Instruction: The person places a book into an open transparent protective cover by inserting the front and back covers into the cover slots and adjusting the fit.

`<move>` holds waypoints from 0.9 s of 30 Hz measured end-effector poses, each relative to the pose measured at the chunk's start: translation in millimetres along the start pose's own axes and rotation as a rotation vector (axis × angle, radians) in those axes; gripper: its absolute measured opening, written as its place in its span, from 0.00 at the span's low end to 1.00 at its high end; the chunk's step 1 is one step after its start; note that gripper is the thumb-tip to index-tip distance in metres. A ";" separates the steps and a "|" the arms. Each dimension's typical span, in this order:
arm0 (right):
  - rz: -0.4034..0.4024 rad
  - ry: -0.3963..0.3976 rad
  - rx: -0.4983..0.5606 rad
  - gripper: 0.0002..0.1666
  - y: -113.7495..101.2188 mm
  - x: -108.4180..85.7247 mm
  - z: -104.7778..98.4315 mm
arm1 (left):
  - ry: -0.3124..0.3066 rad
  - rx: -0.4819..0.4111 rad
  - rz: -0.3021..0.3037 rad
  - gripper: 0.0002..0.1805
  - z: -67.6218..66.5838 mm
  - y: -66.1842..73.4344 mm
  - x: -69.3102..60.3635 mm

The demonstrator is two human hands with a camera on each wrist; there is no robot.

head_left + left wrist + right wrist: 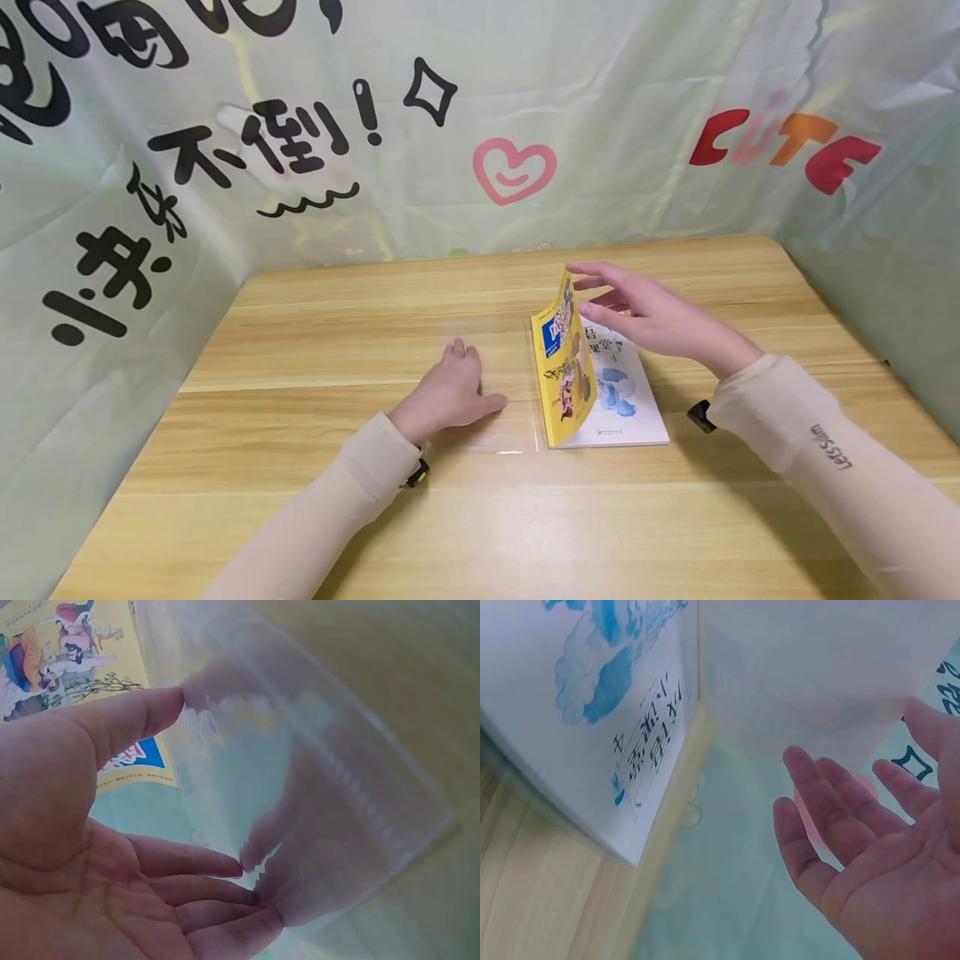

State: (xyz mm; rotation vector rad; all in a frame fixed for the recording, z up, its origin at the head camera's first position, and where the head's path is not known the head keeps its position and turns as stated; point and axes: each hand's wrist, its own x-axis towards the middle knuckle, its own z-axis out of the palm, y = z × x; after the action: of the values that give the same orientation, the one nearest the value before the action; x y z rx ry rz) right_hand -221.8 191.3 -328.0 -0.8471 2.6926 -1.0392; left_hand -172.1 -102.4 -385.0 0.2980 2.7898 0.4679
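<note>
A book lies on the table with its yellow cover [567,367] raised from a white page [626,400] that has a blue picture. At the cover's top edge is my right hand [660,312], fingers extended; the right wrist view shows this hand [877,825] beside the pale inner side [802,675] of the cover. Whether it touches the edge is unclear. Left of the book, clear plastic film [517,429] lies flat, and my left hand [450,392] rests on it, fingers spread. In the left wrist view, fingertips of this hand [97,802] touch the clear film [360,787].
The wooden table [300,333] extends around the book and film. Behind it and at both sides hangs a pale curtain [600,125] with black characters, a pink heart and coloured letters. Each wrist wears a dark device, with the right one [702,416] nearer the table's right side.
</note>
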 end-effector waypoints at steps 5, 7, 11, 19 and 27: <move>-0.045 0.002 0.010 0.37 -1.9 3.5 7.0 | 0.010 0.007 0.008 0.51 0.5 0.4 -0.6; -0.057 -0.004 0.016 0.37 -3.3 5.4 9.5 | 0.013 0.006 0.012 0.50 -0.3 1.0 -1.1; -0.067 -0.027 0.012 0.37 -8.0 10.1 13.4 | 0.015 0.000 0.014 0.48 -1.4 0.7 -1.0; -0.092 -0.069 -0.031 0.39 -15.7 20.2 21.3 | 0.012 -0.002 0.025 0.45 -3.1 -1.3 -1.1; -0.100 -0.044 -0.056 0.39 -16.4 22.4 26.6 | 0.012 0.011 0.031 0.41 -3.6 -0.2 -1.2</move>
State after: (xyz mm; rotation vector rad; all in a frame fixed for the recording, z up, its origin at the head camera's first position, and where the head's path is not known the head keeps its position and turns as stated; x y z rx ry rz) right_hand -224.6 153.8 -335.6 -1.0122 2.6783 -0.9571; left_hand -172.2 -103.9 -381.5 0.3425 2.8034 0.4633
